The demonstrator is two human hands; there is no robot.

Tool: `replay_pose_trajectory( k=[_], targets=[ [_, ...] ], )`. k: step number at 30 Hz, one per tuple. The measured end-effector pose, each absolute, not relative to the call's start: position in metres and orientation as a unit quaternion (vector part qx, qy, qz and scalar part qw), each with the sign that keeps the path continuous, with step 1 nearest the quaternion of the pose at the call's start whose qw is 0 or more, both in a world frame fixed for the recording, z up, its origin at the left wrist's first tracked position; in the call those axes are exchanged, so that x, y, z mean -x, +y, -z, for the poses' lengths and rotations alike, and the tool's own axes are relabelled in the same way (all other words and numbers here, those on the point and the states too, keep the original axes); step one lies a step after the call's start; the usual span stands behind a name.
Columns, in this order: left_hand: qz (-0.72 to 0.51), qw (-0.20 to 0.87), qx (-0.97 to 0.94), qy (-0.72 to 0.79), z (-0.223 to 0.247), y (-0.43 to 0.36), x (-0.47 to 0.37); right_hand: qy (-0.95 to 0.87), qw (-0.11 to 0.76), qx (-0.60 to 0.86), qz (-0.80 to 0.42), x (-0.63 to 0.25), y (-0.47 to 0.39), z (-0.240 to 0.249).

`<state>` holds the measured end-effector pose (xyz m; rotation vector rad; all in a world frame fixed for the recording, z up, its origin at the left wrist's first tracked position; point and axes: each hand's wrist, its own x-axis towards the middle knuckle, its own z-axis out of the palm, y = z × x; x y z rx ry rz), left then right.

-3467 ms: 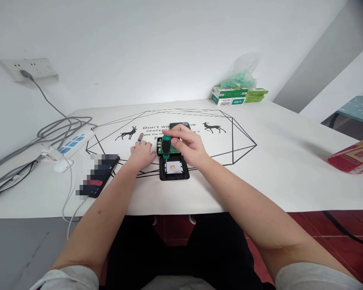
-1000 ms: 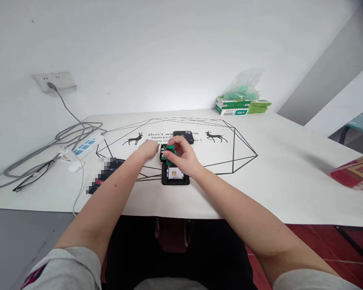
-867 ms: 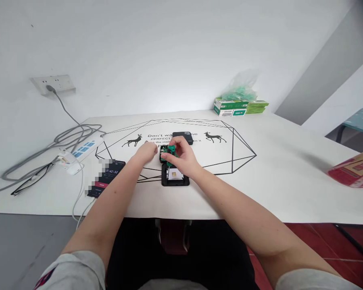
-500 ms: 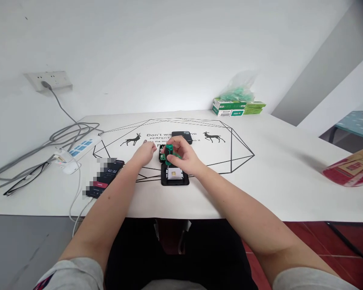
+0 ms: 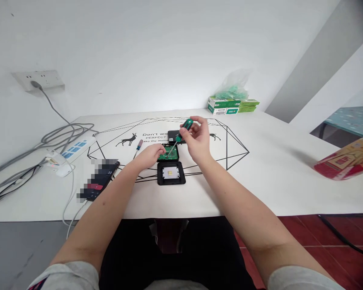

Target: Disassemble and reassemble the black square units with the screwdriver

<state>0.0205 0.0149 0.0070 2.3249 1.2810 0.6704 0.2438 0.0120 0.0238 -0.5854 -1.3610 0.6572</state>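
My right hand (image 5: 198, 139) grips the green handle of a screwdriver (image 5: 186, 127). Its shaft slants down and left to a green circuit board (image 5: 173, 155) set in a small black case; whether the tip touches the board I cannot tell. At the case's left edge is my left hand (image 5: 151, 156), its fingers curled together; what they pinch, if anything, is hidden. Just in front lies a black cover (image 5: 171, 182) with a pale metal plate inside. A second screwdriver (image 5: 139, 145) with a red and blue handle lies left of the case.
Behind the case lies another black device (image 5: 173, 135), partly hidden by my right hand. To the left are a phone (image 5: 101, 181), a power strip (image 5: 78, 150) and coiled grey cable (image 5: 60, 135). Green boxes (image 5: 225, 105) stand by the wall; a red-and-tan package (image 5: 345, 163) is at right.
My right hand has shifted up and right, and the green screwdriver now tilts instead of standing upright, uncovering the board. My left hand has come closer to the case. The view has shifted slightly.
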Motion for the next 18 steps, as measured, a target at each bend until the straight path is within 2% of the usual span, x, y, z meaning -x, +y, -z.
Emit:
replay_pose_trajectory(
  k=[3, 7, 18],
  targets=[
    [-0.232, 0.269, -0.832, 0.426, -0.005, 0.011, -0.026, -0.581, 0.713, 0.29, -0.264, -0.253, 0.022, -0.026],
    [-0.239, 0.302, -0.829, 0.406, -0.006, 0.005, -0.032, -0.588, 0.705, 0.297, -0.262, -0.252, 0.022, -0.024],
    [-0.249, 0.216, -0.844, 0.423, -0.014, -0.002, -0.038, -0.603, 0.691, 0.303, -0.258, -0.25, 0.021, -0.022]
  ],
)
